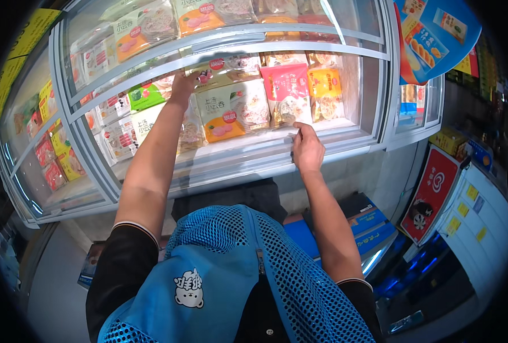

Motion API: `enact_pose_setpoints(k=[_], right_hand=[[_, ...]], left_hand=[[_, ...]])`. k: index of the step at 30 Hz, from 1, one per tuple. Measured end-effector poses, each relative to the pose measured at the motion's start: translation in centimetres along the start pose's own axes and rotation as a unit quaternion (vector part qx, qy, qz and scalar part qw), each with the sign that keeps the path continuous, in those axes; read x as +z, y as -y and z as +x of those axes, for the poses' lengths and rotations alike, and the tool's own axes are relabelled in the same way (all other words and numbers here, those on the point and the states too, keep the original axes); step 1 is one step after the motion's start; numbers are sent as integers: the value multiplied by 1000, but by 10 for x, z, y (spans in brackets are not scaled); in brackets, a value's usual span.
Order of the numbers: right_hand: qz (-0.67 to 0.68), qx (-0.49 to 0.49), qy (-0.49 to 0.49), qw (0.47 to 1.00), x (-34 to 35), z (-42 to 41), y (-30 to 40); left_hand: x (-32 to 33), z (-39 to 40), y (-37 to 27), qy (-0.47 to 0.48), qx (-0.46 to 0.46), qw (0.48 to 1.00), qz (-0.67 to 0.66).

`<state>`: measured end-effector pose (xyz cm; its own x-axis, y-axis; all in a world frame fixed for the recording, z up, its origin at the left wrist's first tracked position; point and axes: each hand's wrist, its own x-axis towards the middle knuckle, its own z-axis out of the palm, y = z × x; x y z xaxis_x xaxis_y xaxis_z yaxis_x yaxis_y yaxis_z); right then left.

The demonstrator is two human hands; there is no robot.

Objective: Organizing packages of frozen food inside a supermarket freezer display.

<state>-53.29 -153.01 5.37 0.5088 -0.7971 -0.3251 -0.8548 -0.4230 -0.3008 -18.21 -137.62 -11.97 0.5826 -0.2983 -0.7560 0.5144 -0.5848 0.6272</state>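
Note:
My left hand (185, 85) reaches into the glass-topped display freezer, its fingertips at the left edge of a food package with purple pictures (228, 70); whether it grips the package cannot be told. Below that package lies a white and orange bag of food (236, 111). My right hand (308, 145) is at the freezer's front edge, fingers curled, its fingertips by the bottom of a pink food bag (288, 92). Whether they touch or hold the bag is not plain. An orange-yellow bag (326, 94) stands to the right of the pink one.
The metal frame of the sliding glass lid (228, 51) crosses just above my left hand. The freezer's front rail (254, 165) runs before me. Neighbouring glass-topped freezer sections stand at left and right. Blue boxes (365, 227) lie low at the right, near a red panel (429, 195).

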Motion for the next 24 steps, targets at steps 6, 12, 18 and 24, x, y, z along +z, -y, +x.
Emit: enact_pose_setpoints(k=[6, 12, 18, 24], right_hand=[[-4, -7, -11, 1000, 2, 1, -2], [-15, -9, -7, 1000, 4, 2, 2], [-21, 4, 6, 1000, 2, 1, 6], [-27, -10, 2, 1000, 4, 1, 3]], left_hand=[[8, -6, -21, 38, 7, 993, -112], [13, -12, -33, 81, 15, 992, -97], [15, -44, -39, 99, 52, 963, -244], [-40, -94, -10, 108, -24, 922, -371]])
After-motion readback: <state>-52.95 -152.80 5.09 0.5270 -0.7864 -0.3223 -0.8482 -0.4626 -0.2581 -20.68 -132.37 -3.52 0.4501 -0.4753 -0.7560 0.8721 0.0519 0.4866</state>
